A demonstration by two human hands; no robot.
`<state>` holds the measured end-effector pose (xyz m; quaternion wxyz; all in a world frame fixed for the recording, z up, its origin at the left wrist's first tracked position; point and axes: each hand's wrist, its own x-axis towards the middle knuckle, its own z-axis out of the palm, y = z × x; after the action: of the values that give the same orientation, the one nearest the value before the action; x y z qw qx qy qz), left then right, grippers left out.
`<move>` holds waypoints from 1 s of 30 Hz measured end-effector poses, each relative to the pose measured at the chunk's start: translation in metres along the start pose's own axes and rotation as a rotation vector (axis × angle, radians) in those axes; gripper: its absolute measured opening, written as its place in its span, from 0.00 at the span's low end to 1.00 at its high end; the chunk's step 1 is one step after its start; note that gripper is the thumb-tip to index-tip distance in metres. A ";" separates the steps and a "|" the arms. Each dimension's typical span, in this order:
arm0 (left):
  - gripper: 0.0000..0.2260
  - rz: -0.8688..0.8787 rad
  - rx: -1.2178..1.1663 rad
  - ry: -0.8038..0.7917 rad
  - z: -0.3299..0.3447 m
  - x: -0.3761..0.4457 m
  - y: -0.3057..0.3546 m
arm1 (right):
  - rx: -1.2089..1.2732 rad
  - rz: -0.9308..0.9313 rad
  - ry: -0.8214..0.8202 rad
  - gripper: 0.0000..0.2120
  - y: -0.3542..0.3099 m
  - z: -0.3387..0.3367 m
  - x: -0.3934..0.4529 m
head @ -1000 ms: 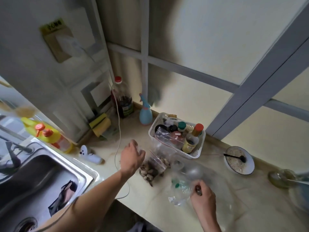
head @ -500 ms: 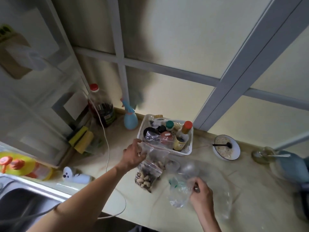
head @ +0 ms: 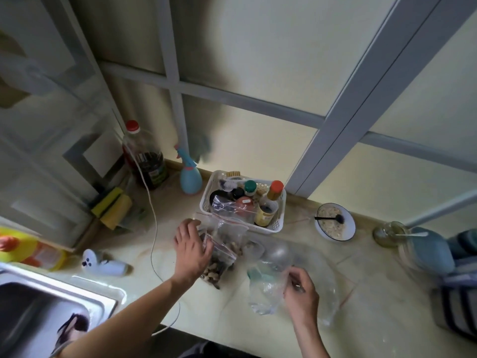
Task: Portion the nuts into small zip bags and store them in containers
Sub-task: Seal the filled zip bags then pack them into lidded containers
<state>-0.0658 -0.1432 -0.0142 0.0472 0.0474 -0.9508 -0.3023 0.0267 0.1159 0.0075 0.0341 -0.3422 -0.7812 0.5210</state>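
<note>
A clear zip bag of nuts (head: 218, 267) with a red seal line lies on the pale counter (head: 374, 319), in front of a white basket. My left hand (head: 192, 248) rests on the bag's upper left part, fingers spread over the plastic. To the right, my right hand (head: 300, 295) pinches a crumpled clear plastic bag (head: 265, 293) with something green inside. Other clear containers or bags (head: 277, 251) lie between the hands; blur hides their shape.
The white basket (head: 277, 223) holds sauce bottles and a zip bag. Behind it stand a blue spray bottle (head: 190, 178) and a dark bottle (head: 147, 158). A bowl with a spoon (head: 335, 225) sits right, a sink (head: 38, 313) left, a white cable (head: 152, 228) across the counter.
My left hand has dropped from lifting the nut bag's top edge to lying on the bag. The right hand keeps its pinch on the crumpled plastic. The camera tilted slightly.
</note>
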 end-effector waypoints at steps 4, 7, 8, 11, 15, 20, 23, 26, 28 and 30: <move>0.19 0.169 0.138 -0.023 0.016 -0.022 0.019 | 0.232 0.136 0.021 0.06 0.017 -0.017 0.010; 0.20 0.216 0.142 0.024 0.027 -0.035 0.042 | 0.353 0.233 -0.045 0.05 0.035 -0.036 0.017; 0.19 0.242 0.141 0.043 0.030 -0.041 0.051 | 0.379 0.262 -0.050 0.03 0.042 -0.043 0.020; 0.18 0.310 0.123 0.029 0.037 -0.057 0.084 | 0.410 0.302 0.044 0.08 0.060 -0.066 0.033; 0.18 0.397 0.061 -0.047 0.052 -0.076 0.129 | 0.181 0.261 0.175 0.05 0.080 -0.099 0.050; 0.13 0.548 -0.029 -0.076 0.076 -0.092 0.189 | -0.037 0.258 0.015 0.07 0.113 -0.132 0.072; 0.12 0.660 -0.055 -0.124 0.095 -0.103 0.220 | -0.101 0.251 -0.070 0.05 0.132 -0.149 0.086; 0.12 0.704 -0.055 -0.215 0.112 -0.117 0.242 | -0.158 0.222 -0.034 0.05 0.142 -0.170 0.103; 0.12 0.668 -0.052 -0.298 0.123 -0.126 0.251 | -0.260 0.137 0.055 0.05 0.149 -0.184 0.118; 0.14 0.613 -0.076 -0.393 0.135 -0.133 0.254 | -0.330 0.010 0.140 0.05 0.155 -0.196 0.130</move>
<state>0.0342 0.1560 0.0147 -0.0463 -0.3006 -0.8999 -0.3127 0.0845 0.3794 -0.0726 0.0289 -0.3825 -0.8501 0.3608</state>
